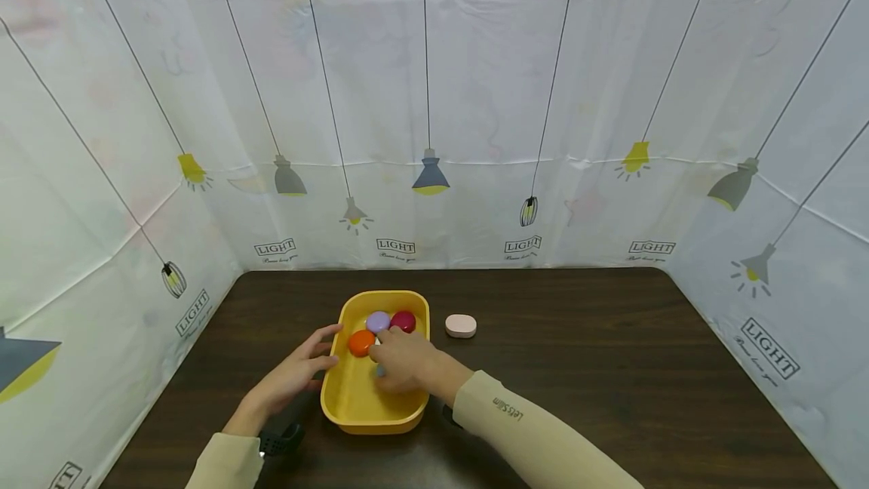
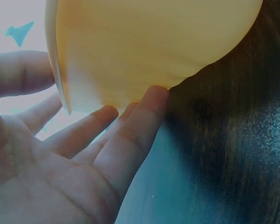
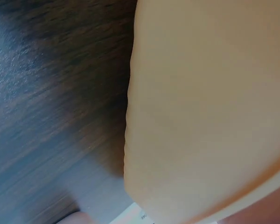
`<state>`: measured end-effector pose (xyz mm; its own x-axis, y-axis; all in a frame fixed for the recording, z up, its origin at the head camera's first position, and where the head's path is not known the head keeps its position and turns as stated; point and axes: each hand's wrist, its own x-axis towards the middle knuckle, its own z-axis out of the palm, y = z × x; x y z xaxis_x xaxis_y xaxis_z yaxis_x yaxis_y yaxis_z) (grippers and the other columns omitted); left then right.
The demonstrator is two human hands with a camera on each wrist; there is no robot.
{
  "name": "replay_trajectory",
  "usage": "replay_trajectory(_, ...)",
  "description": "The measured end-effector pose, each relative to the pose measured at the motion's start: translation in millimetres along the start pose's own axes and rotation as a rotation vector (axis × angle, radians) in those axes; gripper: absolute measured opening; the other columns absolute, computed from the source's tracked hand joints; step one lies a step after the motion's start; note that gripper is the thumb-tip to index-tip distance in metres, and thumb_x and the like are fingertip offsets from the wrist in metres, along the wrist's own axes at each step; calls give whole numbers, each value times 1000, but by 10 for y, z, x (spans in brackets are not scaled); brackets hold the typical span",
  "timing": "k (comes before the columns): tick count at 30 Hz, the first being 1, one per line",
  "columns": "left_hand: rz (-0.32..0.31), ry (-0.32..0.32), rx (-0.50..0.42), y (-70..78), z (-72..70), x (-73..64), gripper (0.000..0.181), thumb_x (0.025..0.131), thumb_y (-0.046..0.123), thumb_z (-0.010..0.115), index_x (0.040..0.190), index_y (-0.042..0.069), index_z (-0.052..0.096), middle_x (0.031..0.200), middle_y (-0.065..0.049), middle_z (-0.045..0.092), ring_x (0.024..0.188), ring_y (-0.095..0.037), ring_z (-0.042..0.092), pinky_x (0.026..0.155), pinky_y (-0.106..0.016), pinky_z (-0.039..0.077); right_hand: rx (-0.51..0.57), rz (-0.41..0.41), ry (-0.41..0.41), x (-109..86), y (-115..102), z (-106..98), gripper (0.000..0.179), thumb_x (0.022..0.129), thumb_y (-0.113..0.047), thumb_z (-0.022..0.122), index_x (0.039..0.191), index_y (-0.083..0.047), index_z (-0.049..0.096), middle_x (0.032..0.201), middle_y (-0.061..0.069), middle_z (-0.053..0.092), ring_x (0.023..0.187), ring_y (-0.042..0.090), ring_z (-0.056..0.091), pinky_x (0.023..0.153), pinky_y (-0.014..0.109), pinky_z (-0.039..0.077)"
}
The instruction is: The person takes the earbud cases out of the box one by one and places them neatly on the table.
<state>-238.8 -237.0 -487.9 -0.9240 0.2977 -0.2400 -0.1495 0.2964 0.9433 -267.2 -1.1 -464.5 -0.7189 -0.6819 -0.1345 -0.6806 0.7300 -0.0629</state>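
Note:
A yellow plastic basket (image 1: 356,406) stands on the dark table. In it lie a lilac rounded piece (image 1: 378,321), a dark red one (image 1: 403,321) and an orange one (image 1: 361,342). My right hand (image 1: 405,359) reaches down inside the basket, fingers bent downward. A grey-blue piece (image 1: 380,371) shows beside its thumb, mostly hidden; whether the hand pinches it cannot be told. The right wrist view shows mainly the basket's outer wall (image 3: 205,93). My left hand (image 1: 293,376) touches the basket's left side from outside; in the left wrist view its extended fingers (image 2: 135,128) rest against the wall.
A pale pink oval piece (image 1: 461,326) lies on the dark wood table (image 1: 577,368), just right of the basket. White sheeting (image 1: 475,96) printed with hanging lamps encloses the back and both sides. A dark wrist strap (image 1: 281,440) is on the left wrist.

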Motion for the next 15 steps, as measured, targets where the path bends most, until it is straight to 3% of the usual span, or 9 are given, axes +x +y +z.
replay_trajectory(9,3,-2,5,-13,-6,7,59,106,18,50,160,20,27,160,-25,29,139,-45,41,100,-64,46,29,-54,-24,-24,-43,-9,31,88,-32,76,118,-26,69,113,-3,57,100,16,50,90,33,54)
replay_trajectory(15,6,-6,1,-22,-6,14,59,106,18,51,160,20,27,160,-25,29,139,-45,41,100,-64,46,8,-61,9,-19,-85,19,26,91,-33,74,114,-24,69,112,-3,59,99,15,54,86,32,55)
